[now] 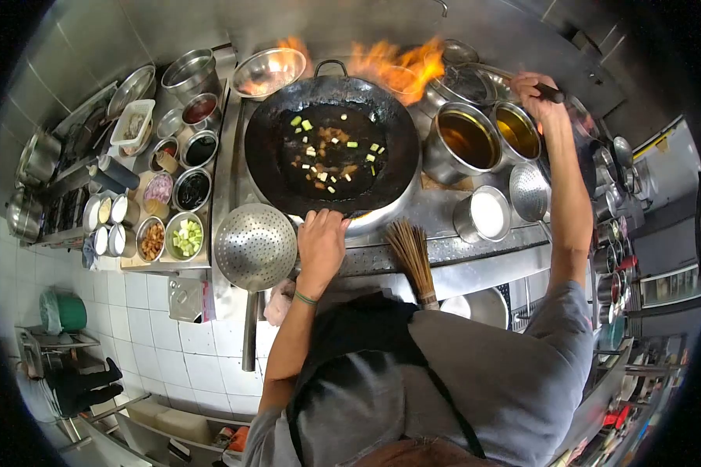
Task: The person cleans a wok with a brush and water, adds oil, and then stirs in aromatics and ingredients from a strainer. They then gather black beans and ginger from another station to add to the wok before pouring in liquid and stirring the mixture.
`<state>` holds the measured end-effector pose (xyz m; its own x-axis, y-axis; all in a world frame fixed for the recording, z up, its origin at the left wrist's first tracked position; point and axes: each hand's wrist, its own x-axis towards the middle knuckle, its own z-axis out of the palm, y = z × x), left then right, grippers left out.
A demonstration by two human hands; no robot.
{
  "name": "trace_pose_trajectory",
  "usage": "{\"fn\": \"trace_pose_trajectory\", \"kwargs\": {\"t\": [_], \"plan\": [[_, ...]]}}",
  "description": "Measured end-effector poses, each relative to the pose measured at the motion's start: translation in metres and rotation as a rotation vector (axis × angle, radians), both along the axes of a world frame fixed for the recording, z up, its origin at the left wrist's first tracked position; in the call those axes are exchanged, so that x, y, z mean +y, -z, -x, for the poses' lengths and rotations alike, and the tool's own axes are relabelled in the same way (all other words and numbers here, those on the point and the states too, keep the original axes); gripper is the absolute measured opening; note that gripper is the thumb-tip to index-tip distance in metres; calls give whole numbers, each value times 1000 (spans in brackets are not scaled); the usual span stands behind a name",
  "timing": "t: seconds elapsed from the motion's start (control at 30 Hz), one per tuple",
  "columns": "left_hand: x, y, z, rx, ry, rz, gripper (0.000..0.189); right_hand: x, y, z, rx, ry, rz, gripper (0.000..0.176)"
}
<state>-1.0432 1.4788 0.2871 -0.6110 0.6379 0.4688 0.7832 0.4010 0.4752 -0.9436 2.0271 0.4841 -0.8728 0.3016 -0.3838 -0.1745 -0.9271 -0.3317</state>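
And L hand [322, 245] grips the wok's [267, 152] near rim at 6 o'clock! R hand [539, 92], approx 2 o'clock, wrapped round a dark handle [551, 93]! Wok's at 12, diced veg [311, 151] mid-pan, flames [406, 68] behind, approx 1 o'clock!

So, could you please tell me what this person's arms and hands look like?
The left hand and right hand wear no gloves. A thin, dark greenish band sits at the left wrist. The grey sleeves are short.
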Motion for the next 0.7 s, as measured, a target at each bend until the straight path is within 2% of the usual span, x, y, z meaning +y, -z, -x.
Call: {"fn": "trace_pose_trajectory", "kwargs": {"t": [0.1,0.13,0.33,0.4,0.47,0.53,0.6,0.67,0.7], "plan": [[-1,4,1,18,-3,-9,16,-77,-38,-18,45,-131,153,55],[-1,5,1,26,-7,-13,16,-88,-42,-23,27,-153,128,55],[1,14,5,38,11,-70,17,-165,-18,-41,-73,-182,49,52],[0,15,5,41,23,-66,18,-186,1,-38,-148,-280,-173,35],[0,13,4,44,18,-79,18,-217,10,-38,-293,-267,-495,20],[1,13,4,45,18,-74,18,-232,19,-48,-225,-447,-642,14],[0,16,5,43,23,-40,18,-254,44,-51,-321,-242,-899,10],[0,15,7,51,40,-13,19,-303,38,-61,-529,-124,-1321,32],[-1,16,8,38,58,-15,21,-317,46,-69,-531,-134,-1458,42]]}}
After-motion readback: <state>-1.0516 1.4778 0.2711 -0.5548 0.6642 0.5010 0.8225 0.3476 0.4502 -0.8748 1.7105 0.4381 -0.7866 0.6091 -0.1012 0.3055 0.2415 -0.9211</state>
